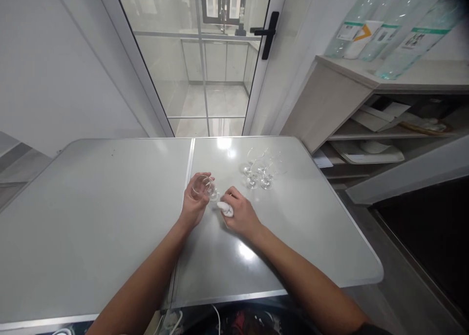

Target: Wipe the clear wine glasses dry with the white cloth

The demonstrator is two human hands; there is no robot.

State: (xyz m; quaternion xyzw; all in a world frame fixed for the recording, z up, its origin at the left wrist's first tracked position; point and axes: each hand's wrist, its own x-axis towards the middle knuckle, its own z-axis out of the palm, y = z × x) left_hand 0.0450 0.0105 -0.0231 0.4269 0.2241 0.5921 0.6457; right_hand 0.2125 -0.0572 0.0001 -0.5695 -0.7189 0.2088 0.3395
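Tilted over the middle of the table, a small clear stemmed glass [201,186] is gripped by its bowl in my left hand [193,204]. Its foot points right, towards my other hand. My right hand [242,212] is closed around a bunched white cloth [225,209], close beside the foot of the glass; whether cloth and glass touch I cannot tell. Beyond my right hand several more clear stemmed glasses [261,168] stand upright in a tight group on the table.
The grey table [91,227] has a metal seam across it and metal edging. Behind it is a glazed door [220,71] with a black handle [269,34]. A wooden shelf unit [340,95] at the right carries several large clear bottles [410,46].
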